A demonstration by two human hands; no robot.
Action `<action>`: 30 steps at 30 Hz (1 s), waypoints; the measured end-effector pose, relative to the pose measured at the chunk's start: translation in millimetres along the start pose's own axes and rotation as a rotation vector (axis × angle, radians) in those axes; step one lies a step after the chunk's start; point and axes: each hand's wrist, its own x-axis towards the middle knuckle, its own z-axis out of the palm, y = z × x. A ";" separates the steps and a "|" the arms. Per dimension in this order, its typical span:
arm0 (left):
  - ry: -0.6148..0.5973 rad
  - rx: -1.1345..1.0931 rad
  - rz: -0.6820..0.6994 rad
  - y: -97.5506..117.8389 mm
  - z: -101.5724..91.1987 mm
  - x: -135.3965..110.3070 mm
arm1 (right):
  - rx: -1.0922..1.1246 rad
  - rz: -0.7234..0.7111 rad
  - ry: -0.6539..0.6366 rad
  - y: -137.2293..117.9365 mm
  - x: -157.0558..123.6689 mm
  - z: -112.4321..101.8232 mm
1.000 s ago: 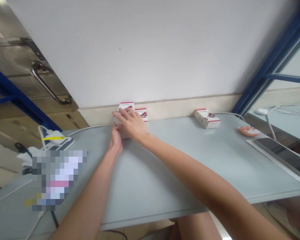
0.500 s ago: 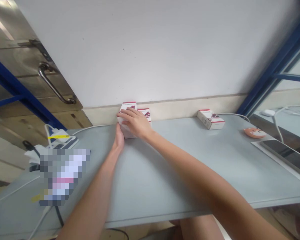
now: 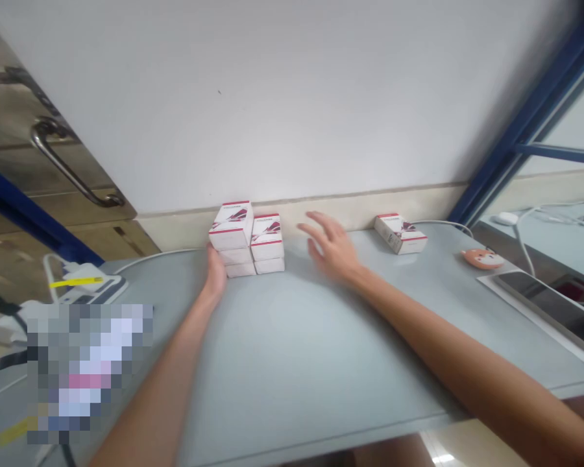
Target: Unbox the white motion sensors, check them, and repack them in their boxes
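A white wall [image 3: 272, 97] with a cream skirting [image 3: 370, 207] rises behind the grey-blue bench [image 3: 311, 350]; a steel door [image 3: 53, 162] with a curved pull handle [image 3: 71, 172] stands beyond the far left corner, and a blue metal frame [image 3: 525, 136] crosses beyond the far right corner; a dark tablet [image 3: 547, 311] lies on a white sheet at the right edge, with an orange fox-faced trinket [image 3: 483, 258] just beyond it; at the near left, a pixelated patch [image 3: 90, 373] hides whatever lies there, and a white device with a yellow strip [image 3: 85, 285] sits just past it.

Two stacks of white cartons with red edges [image 3: 246, 240] stand side by side against the far edge, left of centre; the exact count in the left stack is hard to tell; a lone carton [image 3: 400, 234] lies well to their right, near the same edge. The cartons look light and stiff, probably thin card, so they would likely slide or topple more readily than crush; squaring a stack from opposite sides seems the safest hold.

The left grip [image 3: 215, 275] rests edge-on against the left stack's lower side, flat and not closed around anything; the right grip [image 3: 331, 246] hangs open between the stacks and the lone carton, fingers splayed, holding nothing.
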 end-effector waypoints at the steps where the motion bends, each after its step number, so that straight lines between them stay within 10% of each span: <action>1: 0.061 0.042 0.036 1.6 0.6 -0.6 | -0.078 0.064 -0.004 22.9 -11.4 -12.1; 8: 0.437 0.356 0.452 18.7 0.4 -15.4 | -0.501 0.796 -0.140 131.0 -48.4 -85.4; 14: -0.045 0.484 0.885 32.0 35.7 -59.3 | -0.162 1.013 -0.250 121.4 -41.0 -112.8; 18: -0.697 0.557 0.538 38.7 62.4 -99.2 | 0.604 0.981 -0.226 66.7 -30.8 -105.9; 23: -0.500 0.125 0.165 35.0 81.2 -120.4 | 1.231 0.844 -0.349 -10.7 -35.1 -71.7; 30: -0.457 0.102 0.255 33.8 81.8 -119.4 | 1.192 0.615 -0.351 -29.5 -43.5 -72.9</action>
